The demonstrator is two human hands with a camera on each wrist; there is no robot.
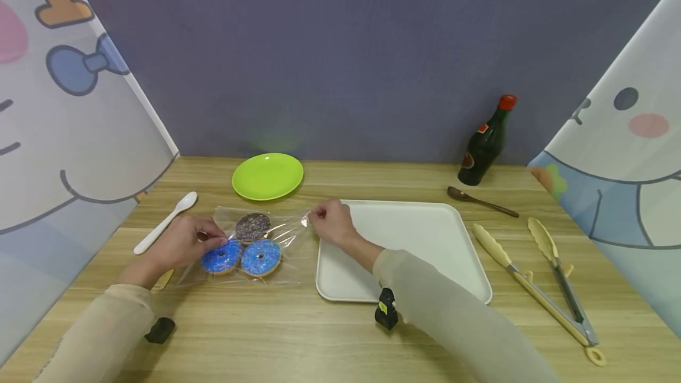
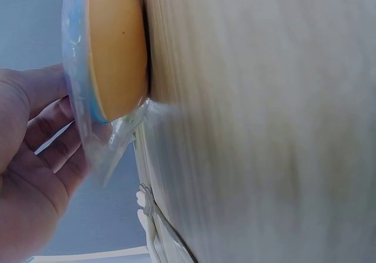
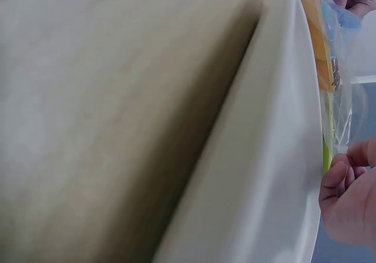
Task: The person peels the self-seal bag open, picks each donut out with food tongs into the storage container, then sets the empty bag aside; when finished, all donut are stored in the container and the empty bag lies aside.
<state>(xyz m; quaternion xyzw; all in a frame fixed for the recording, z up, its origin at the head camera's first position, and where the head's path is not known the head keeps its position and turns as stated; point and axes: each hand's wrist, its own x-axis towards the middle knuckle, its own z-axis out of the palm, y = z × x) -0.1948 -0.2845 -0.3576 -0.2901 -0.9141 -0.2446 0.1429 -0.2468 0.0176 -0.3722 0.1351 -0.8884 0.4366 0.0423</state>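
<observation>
A clear plastic bag (image 1: 289, 238) lies left of the middle of the table. Inside it are a dark sprinkled donut (image 1: 246, 228) and two blue-iced donuts (image 1: 251, 260). My left hand (image 1: 186, 241) pinches the bag's left side, its thumb beside one blue donut; the left wrist view shows the film between thumb and fingers (image 2: 54, 148). At the bag's upper right corner, my right hand (image 1: 334, 222) pinches the film between thumb and curled fingers, over the left edge of a white tray (image 1: 409, 247).
Behind the bag is a green plate (image 1: 268, 176); a white spoon (image 1: 165, 223) lies to the left. On the right are a dark bottle (image 1: 483, 146), a wooden spoon (image 1: 481, 201) and tongs (image 1: 553, 306). Patterned panels and a grey-blue wall (image 1: 340, 64) enclose the table.
</observation>
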